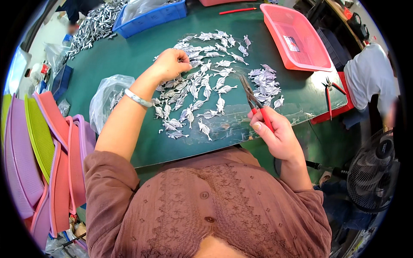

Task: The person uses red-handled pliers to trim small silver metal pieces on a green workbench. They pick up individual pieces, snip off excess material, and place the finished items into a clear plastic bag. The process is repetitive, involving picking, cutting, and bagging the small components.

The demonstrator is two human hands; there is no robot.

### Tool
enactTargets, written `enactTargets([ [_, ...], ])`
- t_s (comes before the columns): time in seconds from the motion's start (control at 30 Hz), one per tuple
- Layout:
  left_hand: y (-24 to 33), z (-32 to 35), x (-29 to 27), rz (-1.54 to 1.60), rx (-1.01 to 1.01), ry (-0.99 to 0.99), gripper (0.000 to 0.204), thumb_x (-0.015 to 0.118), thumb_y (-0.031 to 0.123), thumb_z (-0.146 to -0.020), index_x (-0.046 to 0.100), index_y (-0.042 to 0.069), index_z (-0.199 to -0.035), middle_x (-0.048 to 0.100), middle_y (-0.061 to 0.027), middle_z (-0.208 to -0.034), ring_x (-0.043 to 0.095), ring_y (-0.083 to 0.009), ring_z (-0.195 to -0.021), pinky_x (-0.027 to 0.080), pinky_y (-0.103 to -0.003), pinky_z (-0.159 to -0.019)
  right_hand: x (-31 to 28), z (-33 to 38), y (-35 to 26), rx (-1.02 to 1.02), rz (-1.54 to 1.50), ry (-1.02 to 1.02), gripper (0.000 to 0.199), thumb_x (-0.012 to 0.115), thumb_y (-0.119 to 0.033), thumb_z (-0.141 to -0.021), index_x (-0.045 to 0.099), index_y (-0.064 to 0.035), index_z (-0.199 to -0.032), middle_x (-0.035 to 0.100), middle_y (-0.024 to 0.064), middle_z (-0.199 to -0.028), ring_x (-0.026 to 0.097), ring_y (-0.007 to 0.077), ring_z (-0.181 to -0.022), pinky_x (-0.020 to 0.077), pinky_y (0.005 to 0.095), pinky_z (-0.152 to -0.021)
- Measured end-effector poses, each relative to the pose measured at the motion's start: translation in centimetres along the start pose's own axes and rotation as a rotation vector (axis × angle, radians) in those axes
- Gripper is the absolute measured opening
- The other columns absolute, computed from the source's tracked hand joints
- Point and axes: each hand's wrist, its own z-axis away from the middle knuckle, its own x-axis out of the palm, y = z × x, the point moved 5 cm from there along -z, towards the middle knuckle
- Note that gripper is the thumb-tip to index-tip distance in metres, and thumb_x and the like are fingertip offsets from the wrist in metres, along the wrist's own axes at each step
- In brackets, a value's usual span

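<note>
My left hand [172, 64] is over the far left part of a spread of silver fish-skeleton charms [189, 88]. Its fingers are curled together at the charms, and what they hold, if anything, is hidden. My right hand [276, 131] is closed round the red handles of long-nosed pliers [248, 91]. The pliers' jaws point up and away, near the right side of the spread. Just beyond them lies a smaller heap of the same charms [264, 84]. A lone charm [204, 129] lies close to the table's near edge.
A pink basket [275, 34] and a blue bin [150, 19] stand on the green table [137, 51]. At the far left is a pile of metal pieces [97, 26]. More pliers [329, 94] rest at right, near a fan [372, 172]. Stacked baskets [41, 142] stand left; a person [372, 73] is at right.
</note>
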Motion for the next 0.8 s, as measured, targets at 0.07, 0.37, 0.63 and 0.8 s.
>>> enactTargets([
  [0.07, 0.8, 0.0, 0.1, 0.16, -0.088, -0.008, 0.011, 0.067, 0.012, -0.075, 0.062, 0.003, -0.078, 0.054, 0.0011, -0.066, 0.047, -0.0068, -0.058, 0.038, -0.023, -0.052, -0.3, 0.2, 0.0, -0.002, -0.003, 0.013, 0.015, 0.058, -0.012, -0.085, 0.055, 0.0016, -0.093, 0.053, 0.0086, -0.081, 0.052, 0.0182, -0.072, 0.043, 0.0296, -0.066],
  [0.37, 9.5, -1.2, 5.0, 0.567, -0.025, -0.2, 0.017, 0.06, 0.013, -0.081, 0.062, 0.002, -0.094, 0.062, -0.0025, -0.076, 0.045, -0.005, -0.054, 0.038, -0.018, -0.049, -1.1, 0.8, 0.1, -0.031, 0.004, 0.046, 0.014, 0.058, -0.011, -0.085, 0.056, 0.0011, -0.091, 0.055, 0.0086, -0.083, 0.054, 0.0173, -0.073, 0.0437, 0.028, -0.068],
  [0.63, 3.7, -3.1, 2.2, -0.232, 0.077, -0.07, 0.022, 0.066, 0.02, -0.077, 0.065, 0.003, -0.092, 0.063, -0.006, -0.073, 0.056, -0.0141, -0.068, 0.046, -0.029, -0.065, -1.4, 1.0, 0.7, -0.021, -0.008, 0.07, 0.013, 0.058, -0.011, -0.085, 0.056, 0.0011, -0.09, 0.055, 0.0078, -0.081, 0.053, 0.0167, -0.072, 0.0435, 0.0279, -0.067],
  [0.8, 3.7, -2.3, 2.8, -0.432, 0.051, -0.031, 0.025, 0.068, 0.027, -0.074, 0.063, 0.009, -0.091, 0.064, -0.0114, -0.082, 0.061, -0.0258, -0.079, 0.047, -0.036, -0.071, -0.8, 0.5, 1.0, -0.049, -0.046, 0.034, 0.015, 0.058, -0.011, -0.085, 0.055, 0.0023, -0.092, 0.054, 0.008, -0.082, 0.053, 0.0165, -0.073, 0.0432, 0.028, -0.067],
])
